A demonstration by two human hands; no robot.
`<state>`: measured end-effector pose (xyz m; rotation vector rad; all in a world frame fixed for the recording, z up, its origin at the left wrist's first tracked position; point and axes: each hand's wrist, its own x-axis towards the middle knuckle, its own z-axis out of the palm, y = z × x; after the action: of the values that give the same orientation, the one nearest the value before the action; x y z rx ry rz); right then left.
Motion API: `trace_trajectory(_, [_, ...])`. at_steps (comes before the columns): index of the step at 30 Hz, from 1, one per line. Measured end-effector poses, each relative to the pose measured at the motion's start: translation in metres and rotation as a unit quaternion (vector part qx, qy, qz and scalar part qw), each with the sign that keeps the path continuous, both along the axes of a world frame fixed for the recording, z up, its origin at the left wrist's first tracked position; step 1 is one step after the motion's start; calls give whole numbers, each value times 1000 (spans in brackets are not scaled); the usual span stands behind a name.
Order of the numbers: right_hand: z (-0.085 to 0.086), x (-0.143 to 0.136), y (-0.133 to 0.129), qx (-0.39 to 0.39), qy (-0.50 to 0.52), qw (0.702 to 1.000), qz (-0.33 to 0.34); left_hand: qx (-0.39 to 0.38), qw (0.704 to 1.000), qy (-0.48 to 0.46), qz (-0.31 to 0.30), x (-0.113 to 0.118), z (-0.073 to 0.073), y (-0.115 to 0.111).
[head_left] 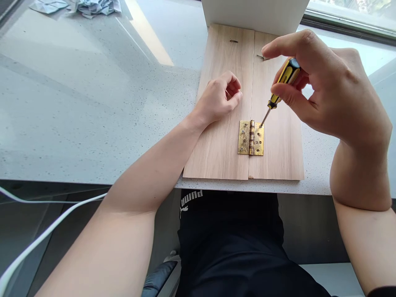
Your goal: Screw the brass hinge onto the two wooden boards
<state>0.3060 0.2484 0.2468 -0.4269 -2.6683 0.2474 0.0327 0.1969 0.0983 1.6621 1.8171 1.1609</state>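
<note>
My right hand (321, 82) grips a yellow-and-black screwdriver (286, 79) between thumb and fingers, with the index finger lifted off the handle. The screwdriver slants down to the left, its tip at the upper hole of the right leaf of a brass hinge (251, 138). That hinge lies opened flat across the seam between two wooden boards, the left board (216, 156) and the right board (283, 152). Resting on the left board, my left hand (219, 97) has its fingers loosely curled in, with nothing visible in them. Loose screws (262, 57) lie near my right index finger.
Another small screw (234, 41) lies on the left board. A white box-like object (253, 14) stands at the boards' far end. Crumpled papers (99, 6) sit on the speckled countertop (93, 123). A white cable (52, 227) hangs at the lower left, and a window frame (349, 31) borders the right.
</note>
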Motion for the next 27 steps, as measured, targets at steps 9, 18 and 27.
trace_trajectory(9, [-4,-2,-2,41,-19,998,-45,3,1000,-1,-5,-1,-1,0])
trace_trajectory(18, [-2,-1,2,63,-12,997,-29,3,1000,2,-5,0,0,1])
trace_trajectory(27, [0,0,-4,59,-24,997,-43,-4,1000,1,-4,0,1,-1])
